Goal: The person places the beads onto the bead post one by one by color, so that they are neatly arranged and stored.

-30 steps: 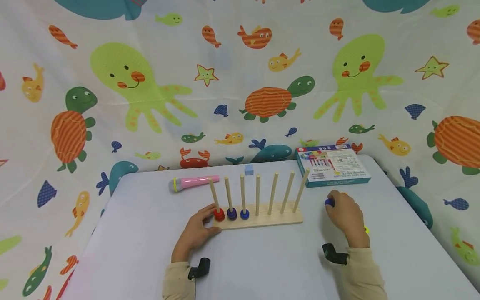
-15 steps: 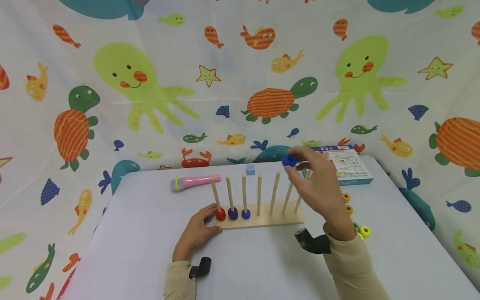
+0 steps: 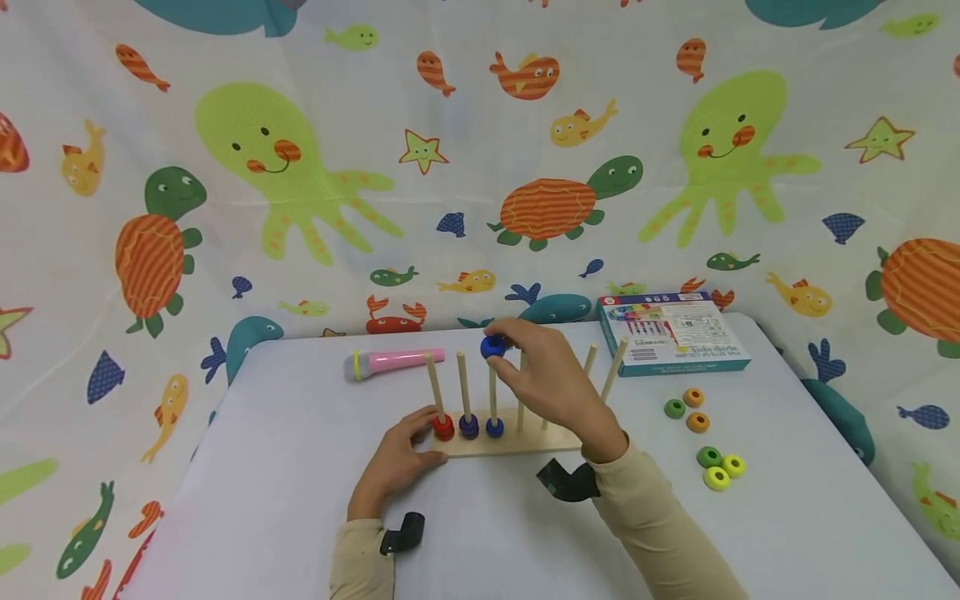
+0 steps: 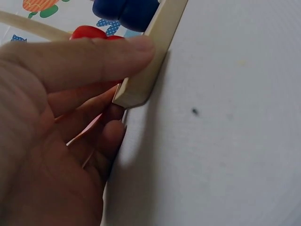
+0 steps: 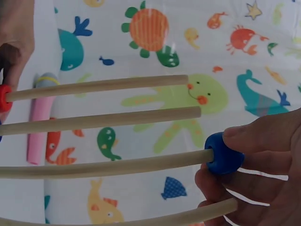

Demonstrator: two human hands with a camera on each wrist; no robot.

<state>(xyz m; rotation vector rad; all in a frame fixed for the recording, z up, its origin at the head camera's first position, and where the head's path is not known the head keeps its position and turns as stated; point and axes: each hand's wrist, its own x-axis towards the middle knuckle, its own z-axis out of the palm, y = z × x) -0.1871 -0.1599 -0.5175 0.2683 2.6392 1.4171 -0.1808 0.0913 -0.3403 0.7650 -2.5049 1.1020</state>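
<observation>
My right hand (image 3: 555,383) is over the peg board (image 3: 483,447), thumb and fingers clamped on a blue ring (image 3: 492,347). Ring is at the top of the third peg (image 3: 492,393), counting from the board's left end. Right wrist view: peg tip is right at the ring's hole; can't tell how far in it goes.

My left hand (image 3: 397,458) is clamped on the board's left end: thumb along the front edge, fingers round behind. Board lies flat, pegs up.

Already on the board, left to right: red rings (image 3: 443,428) low on the first peg (image 3: 435,387), dark blue rings (image 3: 468,427) low on the second peg (image 3: 464,387), one blue bead (image 3: 495,428) at the foot of the third. My right hand partly covers the pegs further right.

Loose rings to the right of the board: two orange, two green, two yellow. Nearer group is a green one (image 3: 674,408) with both orange ones (image 3: 696,410); the other green one (image 3: 708,457) sits by the yellow ones (image 3: 724,472).

Behind the board's left end: pink toy microphone (image 3: 397,360). Behind its right end: flat printed box (image 3: 675,333). Sea-animal cloth (image 3: 465,125) hangs at the back.
</observation>
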